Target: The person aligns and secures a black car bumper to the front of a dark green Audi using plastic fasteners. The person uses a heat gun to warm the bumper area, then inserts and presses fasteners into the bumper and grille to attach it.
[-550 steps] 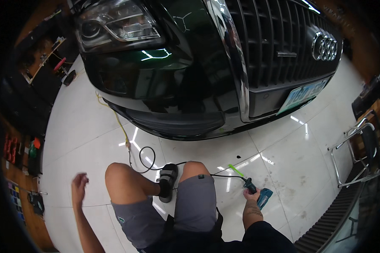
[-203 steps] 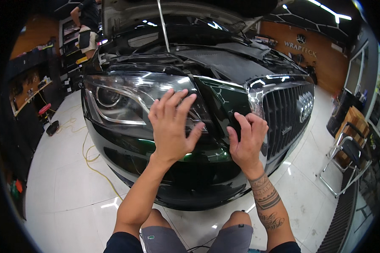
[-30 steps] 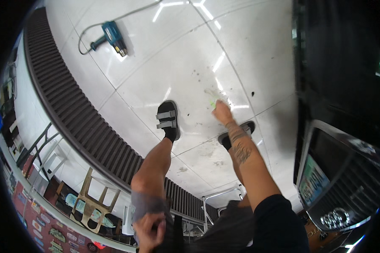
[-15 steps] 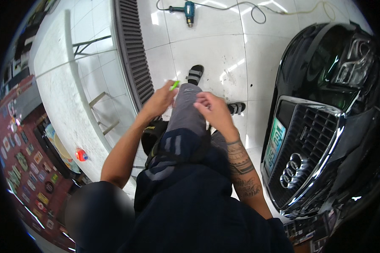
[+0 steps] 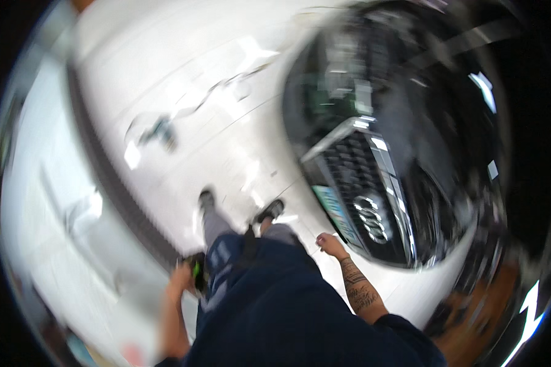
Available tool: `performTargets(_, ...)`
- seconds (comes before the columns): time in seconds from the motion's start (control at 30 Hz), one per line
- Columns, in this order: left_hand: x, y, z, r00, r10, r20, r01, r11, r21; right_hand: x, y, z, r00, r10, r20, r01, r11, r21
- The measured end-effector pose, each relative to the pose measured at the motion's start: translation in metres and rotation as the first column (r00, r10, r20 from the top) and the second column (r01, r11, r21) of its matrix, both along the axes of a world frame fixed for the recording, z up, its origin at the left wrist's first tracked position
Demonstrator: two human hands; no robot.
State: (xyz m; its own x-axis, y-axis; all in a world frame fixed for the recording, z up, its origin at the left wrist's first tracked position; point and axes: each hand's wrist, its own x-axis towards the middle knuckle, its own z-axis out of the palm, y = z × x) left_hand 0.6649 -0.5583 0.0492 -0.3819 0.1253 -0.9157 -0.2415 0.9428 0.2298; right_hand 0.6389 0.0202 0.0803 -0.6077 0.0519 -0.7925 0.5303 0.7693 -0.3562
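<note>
Pouch point(image 5: 200, 279) is sitting at the left side, left hand point(image 5: 180, 278) touching it; through blur I cannot tell whether its fingers are pinching. I'm judging this as pouch handling, next needing a steady hold. Right hand point(image 5: 332, 245) is hanging near the car point(image 5: 404, 165), fingers curled.

Car point(image 5: 389, 137) at right, heat gun point(image 5: 160, 131) on floor point(image 5: 226, 168) at left, left hand point(image 5: 180, 278) at waist pouch point(image 5: 200, 280)
</note>
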Motion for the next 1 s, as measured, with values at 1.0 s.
performTargets(1.0, -0.100, 0.240, 0.178, 0.938, 0.153, -0.312, -0.135, 0.988, 0.078, 0.012, 0.787, 0.087, -0.393, -0.903, 0.175, 0.481, -0.364, -0.797)
